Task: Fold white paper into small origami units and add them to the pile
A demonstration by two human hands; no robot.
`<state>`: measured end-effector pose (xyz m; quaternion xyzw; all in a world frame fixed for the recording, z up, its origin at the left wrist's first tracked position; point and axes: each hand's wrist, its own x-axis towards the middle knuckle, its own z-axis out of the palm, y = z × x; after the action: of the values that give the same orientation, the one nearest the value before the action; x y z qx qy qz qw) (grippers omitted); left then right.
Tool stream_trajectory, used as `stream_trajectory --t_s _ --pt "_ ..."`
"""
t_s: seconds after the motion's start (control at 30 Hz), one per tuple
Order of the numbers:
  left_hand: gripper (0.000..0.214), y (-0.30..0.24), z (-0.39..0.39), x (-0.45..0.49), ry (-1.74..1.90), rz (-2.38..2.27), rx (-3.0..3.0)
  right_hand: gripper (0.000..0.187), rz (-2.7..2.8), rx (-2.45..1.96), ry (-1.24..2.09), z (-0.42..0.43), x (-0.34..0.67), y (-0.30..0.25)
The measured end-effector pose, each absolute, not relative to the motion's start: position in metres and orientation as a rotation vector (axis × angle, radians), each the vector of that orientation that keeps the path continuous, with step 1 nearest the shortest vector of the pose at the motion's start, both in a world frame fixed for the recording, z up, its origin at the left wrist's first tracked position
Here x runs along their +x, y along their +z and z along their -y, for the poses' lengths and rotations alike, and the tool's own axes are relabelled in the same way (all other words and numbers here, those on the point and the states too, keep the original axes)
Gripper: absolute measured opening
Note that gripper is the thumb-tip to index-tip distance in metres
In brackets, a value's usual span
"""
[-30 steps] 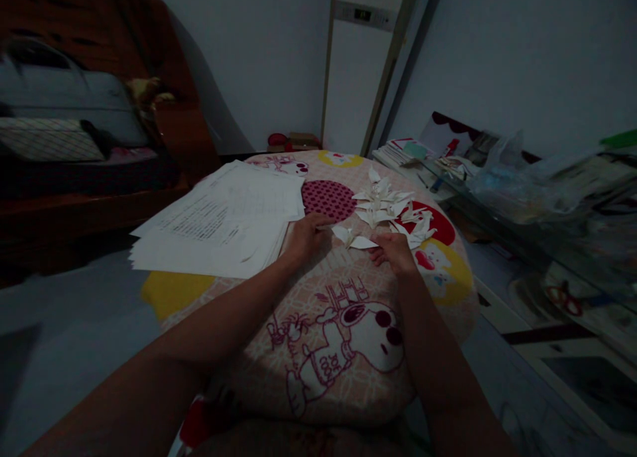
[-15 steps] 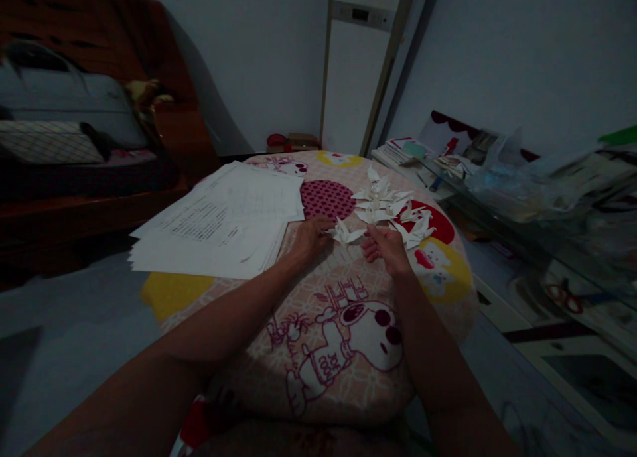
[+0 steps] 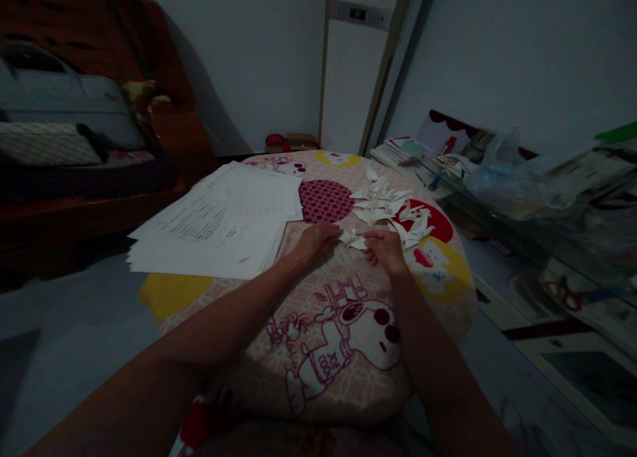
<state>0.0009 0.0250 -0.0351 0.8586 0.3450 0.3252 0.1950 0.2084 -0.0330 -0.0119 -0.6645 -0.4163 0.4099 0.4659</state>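
Note:
A white folded paper crane (image 3: pixel 352 239) is between my two hands, just above the cloth-covered table. My left hand (image 3: pixel 319 239) has its fingers closed at the crane's left side. At the right side, my right hand (image 3: pixel 382 245) pinches the crane's other wing between thumb and fingers. Several finished-looking paper cranes (image 3: pixel 374 208) sit in a cluster beyond my right hand, some over a red patch of the cloth. To the left of my left hand lies a stack of printed paper sheets (image 3: pixel 223 211).
The round table has a patterned tablecloth (image 3: pixel 308 278) with a cartoon dog. On the right, a glass-topped cabinet (image 3: pixel 522 228) carries plastic bags (image 3: pixel 502 175) and papers, with scissors (image 3: pixel 565 292) lower down. A wooden sofa (image 3: pixel 179 135) with a grey bag (image 3: pixel 74 99) stands at the left.
My hands have come slightly closer together around the crane, which has shifted a little to the right and shows less of its wings. The other cranes and the paper stack stay put.

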Motion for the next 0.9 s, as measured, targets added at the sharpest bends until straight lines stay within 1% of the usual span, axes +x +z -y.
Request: stream_trajectory --t_s 0.2,0.37,0.53,0.7,0.9 --pt "0.028 -0.034 -0.016 0.007 0.826 -0.894 2.432 0.024 1.085 -1.707 0.989 0.034 0.208 -0.011" --pt "0.035 -0.037 -0.016 0.008 0.817 -0.922 2.435 0.023 1.265 -1.78 0.818 0.033 0.206 -0.013" --pt "0.025 -0.039 -0.022 0.006 0.856 -0.884 2.424 0.008 1.691 -1.736 0.491 0.038 0.209 -0.005" --pt "0.023 -0.038 -0.028 0.003 0.862 -0.838 2.415 0.009 1.92 -1.871 0.325 0.043 0.207 0.004" --pt "0.022 -0.037 -0.034 0.003 0.815 -0.855 2.416 0.014 2.001 -1.941 0.179 0.04 0.208 -0.003"
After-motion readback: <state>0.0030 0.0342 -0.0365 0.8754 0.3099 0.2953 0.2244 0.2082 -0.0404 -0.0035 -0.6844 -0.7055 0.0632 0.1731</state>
